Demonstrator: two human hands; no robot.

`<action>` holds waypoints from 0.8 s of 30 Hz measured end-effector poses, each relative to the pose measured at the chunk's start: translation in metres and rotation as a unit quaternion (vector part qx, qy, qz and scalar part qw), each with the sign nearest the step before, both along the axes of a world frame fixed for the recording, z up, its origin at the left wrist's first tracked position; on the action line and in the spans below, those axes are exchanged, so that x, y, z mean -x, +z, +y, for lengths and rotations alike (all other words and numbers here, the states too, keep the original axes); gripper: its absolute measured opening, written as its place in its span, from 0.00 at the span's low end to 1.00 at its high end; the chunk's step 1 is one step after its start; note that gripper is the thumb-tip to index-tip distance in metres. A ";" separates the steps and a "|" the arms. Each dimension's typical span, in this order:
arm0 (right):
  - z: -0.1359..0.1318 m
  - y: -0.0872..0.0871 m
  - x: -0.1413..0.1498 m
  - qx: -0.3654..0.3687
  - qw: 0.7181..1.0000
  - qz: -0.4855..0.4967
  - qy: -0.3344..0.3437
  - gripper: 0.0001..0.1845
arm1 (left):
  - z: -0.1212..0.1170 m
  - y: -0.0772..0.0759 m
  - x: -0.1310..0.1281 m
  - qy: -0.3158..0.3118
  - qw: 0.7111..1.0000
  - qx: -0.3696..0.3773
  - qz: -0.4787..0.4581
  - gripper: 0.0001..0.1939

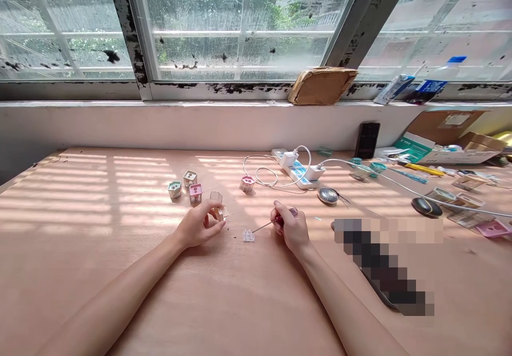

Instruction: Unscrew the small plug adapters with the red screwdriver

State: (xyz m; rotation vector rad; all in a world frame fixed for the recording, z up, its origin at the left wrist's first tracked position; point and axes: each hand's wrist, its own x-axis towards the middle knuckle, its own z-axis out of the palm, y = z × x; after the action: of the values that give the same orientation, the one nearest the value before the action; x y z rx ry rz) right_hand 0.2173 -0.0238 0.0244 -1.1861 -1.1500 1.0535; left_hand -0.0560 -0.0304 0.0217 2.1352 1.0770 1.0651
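My left hand [199, 223] is pinching a small clear plastic piece [219, 211] between thumb and fingers. My right hand [292, 228] grips a small screwdriver [269, 224] with a dark red handle, its thin shaft pointing left. The shaft's tip is close to a small clear plastic part [248, 235] lying on the wooden table [120, 270], and I cannot tell if they touch. Beyond my left hand stand several small cube-shaped miniature pieces, among them a pink-topped one [196, 192] and a green-topped one [175, 189].
A white power strip [298, 168] with chargers and cables lies behind my hands. A similar pink piece [247, 184] stands near it. A phone [367, 140], a black mouse [426, 207], and assorted flat parts crowd the right side. A pixelated patch [384, 265] covers the table at right.
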 end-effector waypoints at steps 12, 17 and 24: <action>0.001 -0.001 0.000 0.011 1.000 0.019 -0.005 0.27 | 0.000 -0.001 0.000 -0.004 1.000 0.002 -0.007 0.17; 0.001 -0.002 0.000 0.016 1.000 0.025 -0.002 0.27 | 0.000 0.000 0.000 -0.003 1.000 0.001 -0.005 0.17; 0.002 -0.004 -0.001 0.030 0.999 0.020 0.000 0.27 | 0.000 0.001 0.000 -0.003 1.000 0.004 -0.008 0.17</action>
State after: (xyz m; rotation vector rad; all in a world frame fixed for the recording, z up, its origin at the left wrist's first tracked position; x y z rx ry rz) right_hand 0.2186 -0.0215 0.0200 -1.2075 -1.0946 1.1146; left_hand -0.0556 -0.0307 0.0224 2.1188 1.0661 1.0709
